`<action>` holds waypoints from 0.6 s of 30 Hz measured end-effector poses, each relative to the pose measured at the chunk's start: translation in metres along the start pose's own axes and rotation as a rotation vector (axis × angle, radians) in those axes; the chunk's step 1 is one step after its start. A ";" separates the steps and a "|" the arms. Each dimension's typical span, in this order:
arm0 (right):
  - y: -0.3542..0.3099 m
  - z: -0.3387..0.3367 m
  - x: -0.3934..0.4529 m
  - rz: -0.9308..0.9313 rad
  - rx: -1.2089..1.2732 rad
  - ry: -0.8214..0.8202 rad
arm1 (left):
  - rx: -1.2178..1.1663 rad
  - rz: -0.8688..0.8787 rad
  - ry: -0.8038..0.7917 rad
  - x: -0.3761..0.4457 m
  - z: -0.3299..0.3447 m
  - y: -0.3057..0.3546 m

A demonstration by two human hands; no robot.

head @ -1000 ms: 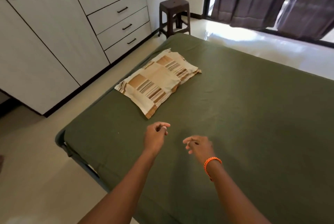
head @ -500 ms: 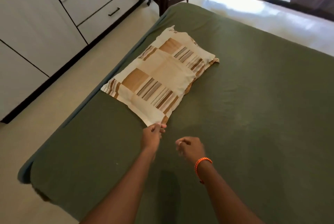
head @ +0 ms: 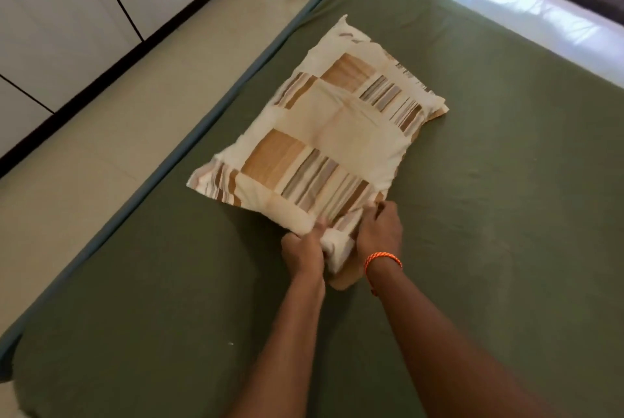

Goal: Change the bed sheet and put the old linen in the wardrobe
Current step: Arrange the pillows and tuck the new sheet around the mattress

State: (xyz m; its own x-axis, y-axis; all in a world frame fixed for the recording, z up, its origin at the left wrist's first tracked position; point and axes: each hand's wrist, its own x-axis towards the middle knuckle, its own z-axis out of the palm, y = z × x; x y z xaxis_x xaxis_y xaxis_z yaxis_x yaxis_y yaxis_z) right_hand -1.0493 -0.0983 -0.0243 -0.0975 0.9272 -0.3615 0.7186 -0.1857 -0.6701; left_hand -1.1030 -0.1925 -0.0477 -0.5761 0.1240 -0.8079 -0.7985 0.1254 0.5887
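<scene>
The task looks barely begun. The green sheet (head: pixel 472 215) is spread flat over the whole bed, tucked down its near and left edges, so nothing of it has been stripped. The pillow (head: pixel 324 137) lies on it toward the left side, and both hands are at its near corner. The left hand (head: pixel 302 250) has its fingers curled round the bunched cover at that corner; the right hand (head: pixel 380 232) grips the same corner from the other side, fingers folded over the cloth. I judge this as taking hold of the pillow, to lift it off the bed or to pull its cover off; which of the two cannot be told. No fresh sheet is in view. The wardrobe (head: pixel 60 12) stands shut beside the bed, across a strip of floor. Left to do: clear the pillow, strip the sheet, spread a new one, stow the old linen.
</scene>
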 end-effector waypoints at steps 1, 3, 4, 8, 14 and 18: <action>-0.001 0.000 0.001 0.056 0.041 0.037 | 0.011 -0.024 0.026 -0.015 -0.008 -0.016; 0.001 -0.008 0.000 0.171 0.118 0.085 | 0.040 -0.129 0.034 -0.044 -0.021 -0.051; 0.007 -0.015 -0.002 0.219 0.125 0.096 | 0.053 -0.194 0.008 -0.059 -0.027 -0.066; 0.050 -0.038 -0.008 0.252 0.085 0.034 | 0.471 -0.124 -0.079 -0.110 -0.056 -0.083; 0.052 -0.044 -0.002 0.067 0.160 0.003 | 0.739 0.814 0.294 -0.084 -0.075 -0.018; 0.056 -0.064 -0.008 0.020 0.296 -0.068 | 0.810 0.701 0.204 0.011 -0.059 0.043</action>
State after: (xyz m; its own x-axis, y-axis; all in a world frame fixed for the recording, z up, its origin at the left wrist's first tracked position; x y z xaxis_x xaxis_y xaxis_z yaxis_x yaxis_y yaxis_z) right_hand -0.9639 -0.0955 -0.0174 -0.1386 0.9002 -0.4129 0.4902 -0.2999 -0.8184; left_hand -1.1542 -0.2437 -0.0328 -0.9364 0.2647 -0.2306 0.0279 0.7109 0.7028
